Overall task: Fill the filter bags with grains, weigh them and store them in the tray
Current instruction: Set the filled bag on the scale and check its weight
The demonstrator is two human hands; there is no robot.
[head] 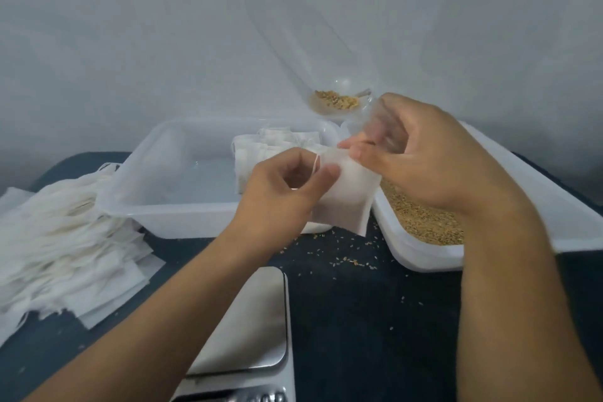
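A dark surface (375, 320) lies under everything. A plain white wall (163, 26) stands at the far side, behind it all.

A plain wall (163, 26) fills the upper half of the view, pale grey-white and without marks, pictures or windows. The light on it is soft and even, a little dimmer toward the left edge and the lower corners, with faint broad shadows across its right part. Below it stands a table (375, 320) with a dark, blue-black top of matte finish, whose far edge meets the wall and curves at the left. The source of the light cannot be seen.
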